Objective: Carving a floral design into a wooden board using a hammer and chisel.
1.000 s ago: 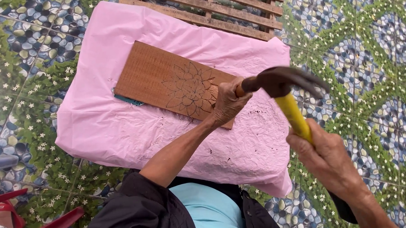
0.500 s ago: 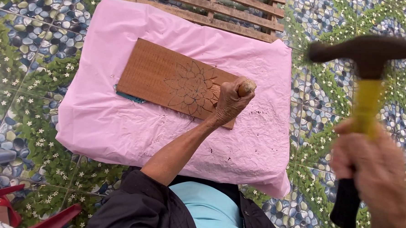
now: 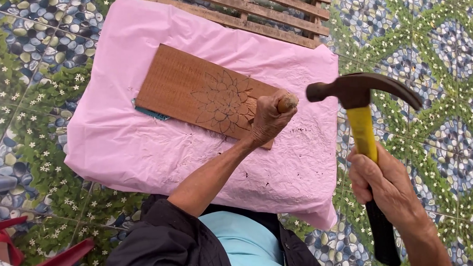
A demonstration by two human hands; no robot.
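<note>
A brown wooden board (image 3: 186, 87) with a flower drawn on it lies on a pink sheet (image 3: 120, 138). My left hand (image 3: 265, 118) is closed around a wooden-handled chisel (image 3: 287, 101), whose tip is hidden against the board's near right end. My right hand (image 3: 385, 187) grips the yellow-and-black handle of a claw hammer (image 3: 359, 93). The hammer's head hangs just right of the chisel's butt, a short gap between them.
The pink sheet covers a low slatted wooden stand (image 3: 263, 9) on a floor of pebble-and-flower patterned tiles (image 3: 429, 50). Red plastic pieces (image 3: 18, 259) sit at the lower left. Small dark wood chips speckle the sheet near the board.
The hammer struck the chisel a second ago, swung away to the right and up, and has now come back toward the chisel's butt. The left hand stayed on the chisel.
</note>
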